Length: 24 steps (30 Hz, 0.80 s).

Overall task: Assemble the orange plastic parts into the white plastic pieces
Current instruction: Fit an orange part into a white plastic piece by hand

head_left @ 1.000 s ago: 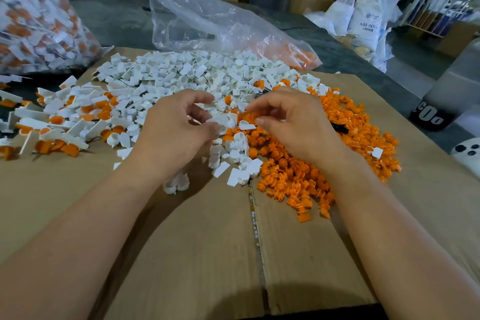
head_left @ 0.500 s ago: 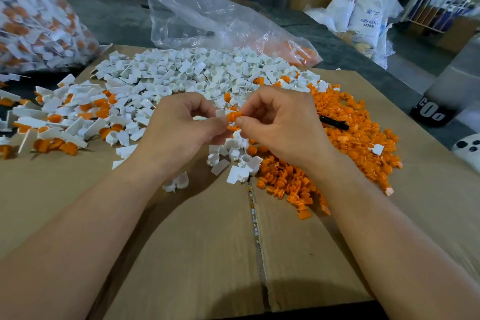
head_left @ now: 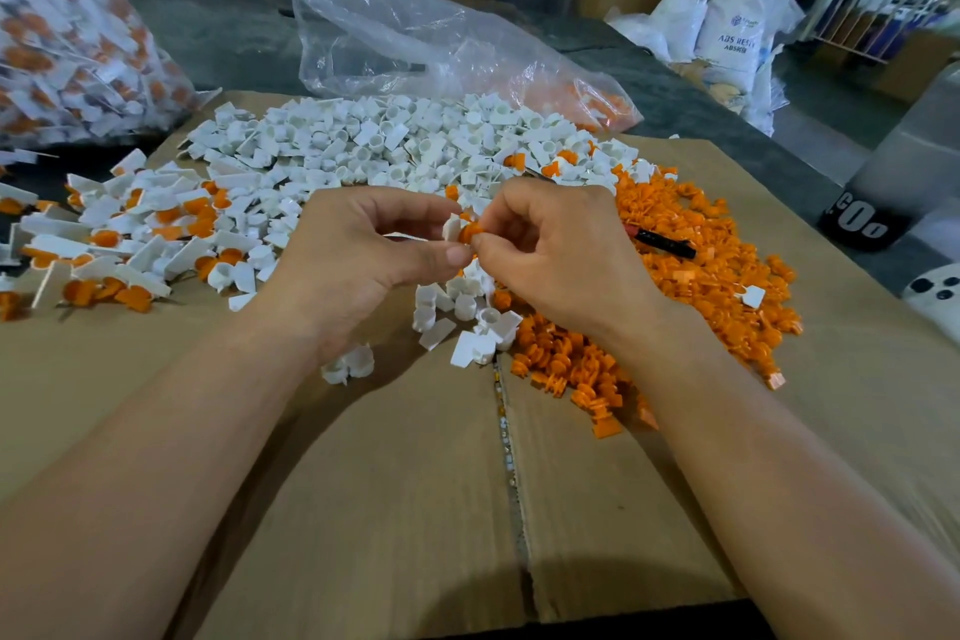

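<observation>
Left grip [head_left: 353,255] pinching one white piece [head_left: 451,227], right grip [head_left: 561,255] pinching one orange part [head_left: 470,232] against it, one white heap [head_left: 395,146] lying beyond, one orange heap [head_left: 701,276] rightward.

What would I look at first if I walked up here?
Two big heaps cover the cardboard: white plastic pieces at the back and bright orange plastic parts on the right. In the middle, the left hand pinches one white piece against the orange part that the right hand pinches. A pile of finished white-and-orange pieces lies on the left.
</observation>
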Tool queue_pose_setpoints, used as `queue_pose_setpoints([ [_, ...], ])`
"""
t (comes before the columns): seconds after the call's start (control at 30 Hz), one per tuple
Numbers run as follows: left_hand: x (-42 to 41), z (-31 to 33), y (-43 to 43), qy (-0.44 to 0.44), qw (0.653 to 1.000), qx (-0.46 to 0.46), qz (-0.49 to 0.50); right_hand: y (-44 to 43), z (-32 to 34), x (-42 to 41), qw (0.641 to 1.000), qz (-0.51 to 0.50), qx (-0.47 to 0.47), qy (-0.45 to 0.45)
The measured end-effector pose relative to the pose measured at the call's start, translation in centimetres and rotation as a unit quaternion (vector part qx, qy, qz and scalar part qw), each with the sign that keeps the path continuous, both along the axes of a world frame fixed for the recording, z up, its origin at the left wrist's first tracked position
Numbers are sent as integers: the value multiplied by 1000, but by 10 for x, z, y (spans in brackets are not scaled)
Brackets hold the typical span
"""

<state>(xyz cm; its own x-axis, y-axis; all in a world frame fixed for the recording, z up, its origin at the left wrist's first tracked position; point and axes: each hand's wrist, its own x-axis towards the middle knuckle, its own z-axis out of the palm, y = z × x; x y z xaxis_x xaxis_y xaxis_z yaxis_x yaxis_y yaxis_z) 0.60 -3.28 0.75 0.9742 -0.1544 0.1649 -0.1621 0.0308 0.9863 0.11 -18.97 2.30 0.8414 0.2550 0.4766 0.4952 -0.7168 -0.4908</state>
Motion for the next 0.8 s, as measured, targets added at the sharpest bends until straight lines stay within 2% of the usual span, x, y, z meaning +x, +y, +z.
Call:
queue_pose_setpoints([
  [0.33,1,-2,2,-25,1000,-13,-9,6,-1,-2,997,3,62,41],
  [0.43,1,-2,3,-29,999,-15,-18,7,0,-2,998,11,55,40],
  [0.6,1,-2,3,-35,999,20,-11,3,2,-2,986,43,102,123],
  [0.73,-1,-1,1,-35,999,30,-9,3,-1,-1,997,25,40,67],
  [0.8,-1,-2,1,-22,1000,16,-11,3,-1,-1,994,35,62,79],
])
